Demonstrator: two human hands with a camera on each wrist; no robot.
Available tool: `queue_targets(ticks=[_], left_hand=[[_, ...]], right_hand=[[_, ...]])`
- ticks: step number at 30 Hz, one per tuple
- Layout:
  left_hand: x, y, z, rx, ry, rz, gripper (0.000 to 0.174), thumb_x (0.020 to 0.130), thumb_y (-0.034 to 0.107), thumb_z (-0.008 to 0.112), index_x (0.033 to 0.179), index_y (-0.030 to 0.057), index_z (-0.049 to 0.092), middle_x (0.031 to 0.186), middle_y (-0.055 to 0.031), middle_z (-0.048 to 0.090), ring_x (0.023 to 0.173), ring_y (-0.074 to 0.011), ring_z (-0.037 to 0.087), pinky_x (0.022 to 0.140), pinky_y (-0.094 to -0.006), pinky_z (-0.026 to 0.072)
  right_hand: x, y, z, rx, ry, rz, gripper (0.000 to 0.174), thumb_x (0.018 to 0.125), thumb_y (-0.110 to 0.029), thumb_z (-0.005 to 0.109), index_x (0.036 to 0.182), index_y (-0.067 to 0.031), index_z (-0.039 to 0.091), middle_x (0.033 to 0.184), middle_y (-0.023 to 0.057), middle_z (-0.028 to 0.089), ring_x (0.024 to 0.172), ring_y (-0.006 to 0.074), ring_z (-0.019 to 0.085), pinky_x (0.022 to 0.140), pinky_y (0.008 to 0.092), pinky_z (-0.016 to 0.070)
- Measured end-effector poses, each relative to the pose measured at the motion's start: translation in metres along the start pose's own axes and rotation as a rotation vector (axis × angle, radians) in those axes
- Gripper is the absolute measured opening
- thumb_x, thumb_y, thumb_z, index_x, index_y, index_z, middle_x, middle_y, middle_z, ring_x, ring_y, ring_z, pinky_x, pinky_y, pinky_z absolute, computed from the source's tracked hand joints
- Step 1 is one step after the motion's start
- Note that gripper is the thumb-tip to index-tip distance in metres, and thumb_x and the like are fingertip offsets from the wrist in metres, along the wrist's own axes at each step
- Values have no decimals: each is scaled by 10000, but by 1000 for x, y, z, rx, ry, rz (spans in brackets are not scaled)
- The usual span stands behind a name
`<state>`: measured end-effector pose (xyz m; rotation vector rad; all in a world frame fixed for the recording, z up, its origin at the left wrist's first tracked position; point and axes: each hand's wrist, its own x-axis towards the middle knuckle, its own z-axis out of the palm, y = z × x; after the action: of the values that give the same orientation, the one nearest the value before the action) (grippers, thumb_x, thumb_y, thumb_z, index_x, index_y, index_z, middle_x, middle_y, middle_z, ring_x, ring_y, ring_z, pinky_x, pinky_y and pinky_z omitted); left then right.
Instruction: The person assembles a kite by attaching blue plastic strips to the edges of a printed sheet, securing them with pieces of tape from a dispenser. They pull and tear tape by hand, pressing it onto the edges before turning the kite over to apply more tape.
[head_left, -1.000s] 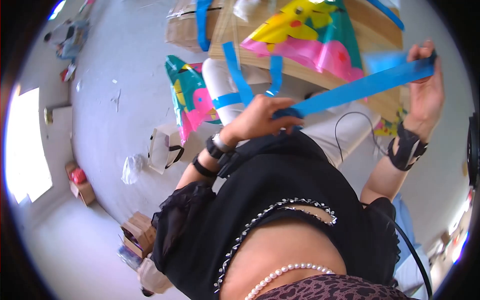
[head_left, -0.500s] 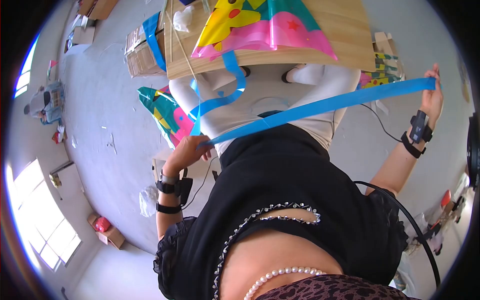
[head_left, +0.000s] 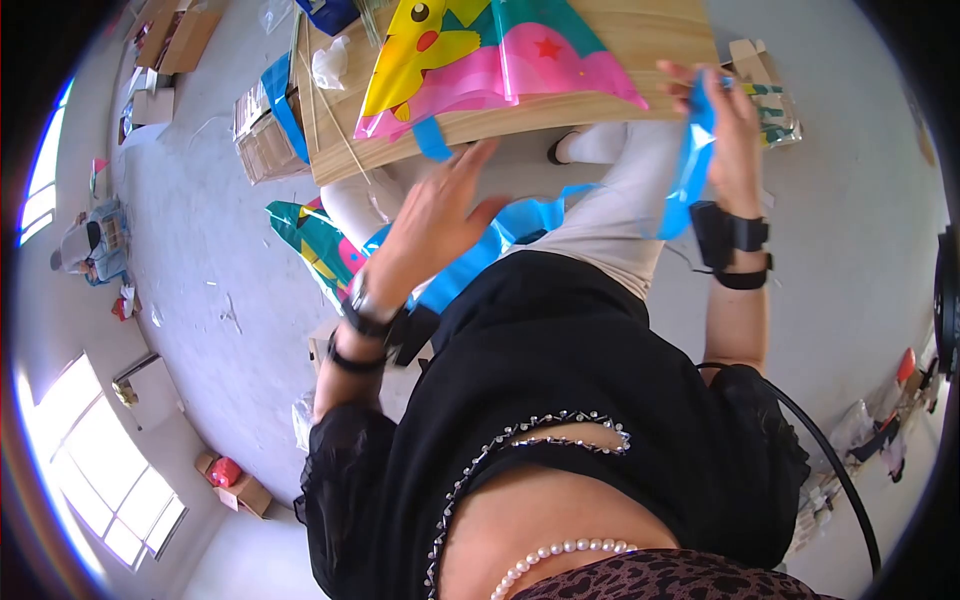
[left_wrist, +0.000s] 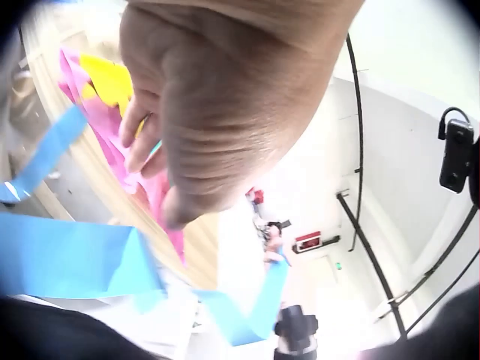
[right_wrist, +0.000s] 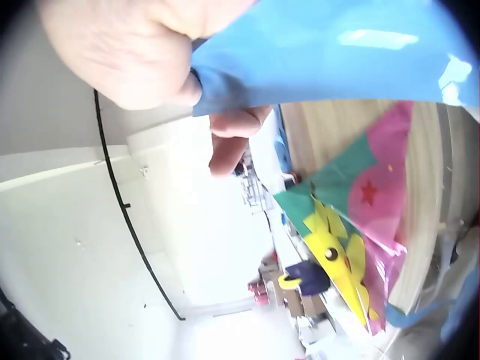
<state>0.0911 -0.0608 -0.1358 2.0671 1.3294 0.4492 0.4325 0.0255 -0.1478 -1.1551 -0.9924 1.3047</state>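
My right hand [head_left: 735, 130] pinches the end of a long blue plastic strip [head_left: 697, 150] between thumb and fingers, above the right knee. In the right wrist view the strip [right_wrist: 322, 60] runs out flat from the thumb. More of the strip [head_left: 515, 222] lies loosely looped over the lap. My left hand [head_left: 430, 225] holds nothing; its fingers reach out toward the table's near edge. Beyond its fingertips, a triangular plastic kite [head_left: 470, 80], pink, green and yellow with a cartoon figure, lies on the table. A short blue tail [head_left: 432, 138] hangs from the kite over the edge.
The wooden table [head_left: 665, 40] stands in front of the knees. Thin sticks [head_left: 330, 110] and a crumpled white piece [head_left: 331, 64] lie at its left. Another printed plastic piece [head_left: 305, 240] hangs beside the left leg. A cardboard box [head_left: 265, 135] stands left of the table.
The left hand has let go of the blue strip and moved up toward the table. The right hand has moved inward and up with its end. The stretched strip has dropped slack onto the lap.
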Motion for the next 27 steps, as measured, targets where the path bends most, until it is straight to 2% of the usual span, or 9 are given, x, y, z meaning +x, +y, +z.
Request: queue_targets(ticks=[1, 4, 5, 7, 8, 9, 11, 18, 27], left_hand=[[26, 6, 14, -90, 103, 61, 750, 867, 169, 811, 1493, 9, 431, 1267, -238, 659, 1164, -416, 638, 942, -442, 519], [100, 20, 70, -236, 398, 260, 694, 889, 146, 812, 1454, -24, 447, 1292, -212, 661, 1138, -303, 679, 911, -370, 535], [120, 21, 94, -235, 399, 258, 694, 889, 146, 812, 1454, -24, 447, 1292, -212, 661, 1138, -303, 679, 911, -370, 535], [143, 20, 127, -1047, 172, 148, 581, 930, 155, 787, 1396, -38, 499, 1219, -149, 698, 1030, -174, 688, 865, -301, 541], [143, 17, 132, -1048, 165, 144, 581, 930, 155, 787, 1396, -38, 499, 1219, -149, 698, 1030, -174, 688, 865, -301, 541], [140, 20, 131, -1112, 48, -54, 501, 950, 153, 767, 1353, -43, 543, 1167, -109, 710, 987, -132, 674, 844, -276, 537], [133, 24, 129, -1228, -98, -279, 276, 981, 144, 726, 1181, -42, 678, 1008, -41, 741, 874, -81, 657, 784, -250, 531], [123, 0, 170, -1119, -114, -424, 243, 972, 174, 734, 1032, -61, 717, 864, -32, 697, 759, -79, 601, 676, -264, 510], [132, -4, 207, -1189, 24, -611, 229, 1006, 236, 706, 1024, 8, 705, 819, 14, 657, 717, -52, 574, 618, -228, 462]], right_hand=[[0, 14, 9, 119, -75, 31, 262, 1098, -241, 512, 1156, 7, 577, 1204, 234, 711, 1091, 262, 711, 892, 328, 563], [-10, 25, 44, 287, -86, 71, 263, 1090, -201, 526, 1187, 29, 610, 1251, 236, 687, 1149, 282, 693, 997, 366, 552], [-7, 33, 42, 318, -139, 70, 260, 1077, -178, 553, 1197, 34, 645, 1287, 219, 675, 1187, 278, 676, 1063, 388, 524], [-9, 41, 39, 315, -114, 90, 253, 1069, -172, 568, 1192, 33, 650, 1292, 206, 676, 1192, 271, 674, 1060, 383, 524], [-9, 45, 36, 311, -88, 105, 245, 1062, -166, 584, 1188, 32, 655, 1297, 193, 678, 1198, 265, 671, 1058, 378, 524], [-8, 51, 30, 338, -86, 125, 236, 1043, -151, 616, 1185, 27, 676, 1301, 172, 683, 1217, 265, 662, 1074, 367, 513], [-8, 59, 21, 300, -49, 138, 240, 1037, -155, 631, 1182, 28, 688, 1276, 153, 698, 1175, 225, 670, 1039, 338, 520], [-5, 106, -20, -130, -9, 196, 238, 991, -181, 713, 1154, -10, 743, 1044, 33, 757, 866, 48, 630, 797, 217, 500], [33, 122, -43, -570, -118, 0, 200, 961, -92, 705, 1142, -8, 719, 953, 38, 755, 855, 89, 672, 773, 259, 543]])
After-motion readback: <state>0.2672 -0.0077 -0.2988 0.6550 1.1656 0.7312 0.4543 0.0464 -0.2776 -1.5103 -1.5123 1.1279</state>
